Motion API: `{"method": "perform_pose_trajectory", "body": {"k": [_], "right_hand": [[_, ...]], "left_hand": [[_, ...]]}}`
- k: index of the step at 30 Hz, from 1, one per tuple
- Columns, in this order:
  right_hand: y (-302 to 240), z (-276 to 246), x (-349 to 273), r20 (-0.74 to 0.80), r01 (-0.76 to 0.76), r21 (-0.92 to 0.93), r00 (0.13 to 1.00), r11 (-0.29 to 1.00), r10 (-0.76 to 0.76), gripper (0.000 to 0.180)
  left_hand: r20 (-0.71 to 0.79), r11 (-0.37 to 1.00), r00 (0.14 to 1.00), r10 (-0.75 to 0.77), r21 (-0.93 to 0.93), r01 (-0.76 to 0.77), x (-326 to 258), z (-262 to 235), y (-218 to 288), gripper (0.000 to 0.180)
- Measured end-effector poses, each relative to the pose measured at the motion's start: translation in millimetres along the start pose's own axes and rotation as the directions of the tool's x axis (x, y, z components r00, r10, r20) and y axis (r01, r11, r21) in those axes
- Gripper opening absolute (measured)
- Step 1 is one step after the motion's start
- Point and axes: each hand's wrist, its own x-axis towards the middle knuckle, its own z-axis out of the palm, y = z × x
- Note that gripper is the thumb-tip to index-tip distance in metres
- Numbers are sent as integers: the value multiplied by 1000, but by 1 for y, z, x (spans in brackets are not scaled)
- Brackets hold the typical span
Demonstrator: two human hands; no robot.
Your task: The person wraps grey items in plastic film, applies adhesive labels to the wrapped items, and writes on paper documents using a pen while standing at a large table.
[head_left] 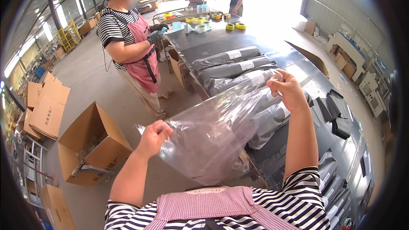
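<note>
A large clear plastic bag [208,132] stretches between my two hands, sagging below them in front of my apron. My left hand [154,138] is closed in a pinch on its left edge, out over the floor. On the right, my right hand [288,88] pinches the opposite corner above the table. Behind and through the film lie several grey wrapped packages [232,69] with white labels, side by side on the dark table [215,38]. The film partly veils the nearer packages.
An open cardboard box [96,145] stands on the floor at left, near flattened cartons [50,106]. A co-worker [132,38] in a pink apron stands beyond the table's left edge. Tape rolls [230,27] sit at its far end. Black folded bags [336,110] and more grey packages [334,187] lie at right.
</note>
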Motion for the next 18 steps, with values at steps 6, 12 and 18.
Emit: {"method": "perform_pose_trajectory", "body": {"k": [6,12,18], "right_hand": [[42,53,-71,-464,574,569,815,589,-347,71],[231,127,-209,6,-176,230,984,957,179,95],[190,143,-198,254,-367,149,912,918,323,73]], "left_hand": [[-70,998,997,33,-58,-37,-12,-13,15,15],[49,700,992,-116,-705,116,-49,11,-6,19],[113,671,993,-44,-733,113,-44,5,-15,12]]}}
